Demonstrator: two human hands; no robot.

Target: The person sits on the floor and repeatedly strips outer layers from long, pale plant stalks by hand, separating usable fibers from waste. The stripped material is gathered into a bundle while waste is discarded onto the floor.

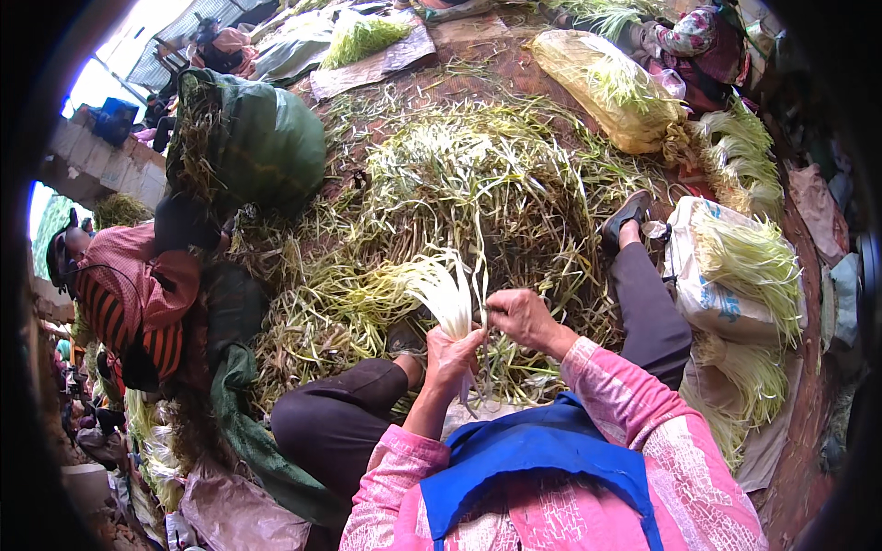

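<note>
My left hand (451,351) is closed around a bunch of pale leafy stalks (448,296), which look like blanched garlic or chive greens. Their white parts fan upward and to the left out of the fist. Beside it, the fingertips of my right hand (527,318) pinch a single long pale stalk (480,265). Thin strands hang below the left hand. Just beyond both hands lies a large heap of loose stalks (475,165), pale leaves mixed with brownish ends. My legs are bent on either side of it.
Trimmed bundles (747,255) rest on a white sack (716,296) at right. Farther back lies a yellow mesh sack (599,89). A stuffed green sack (269,144) stands at upper left, near a seated person (138,296). Another person (703,55) sits at upper right.
</note>
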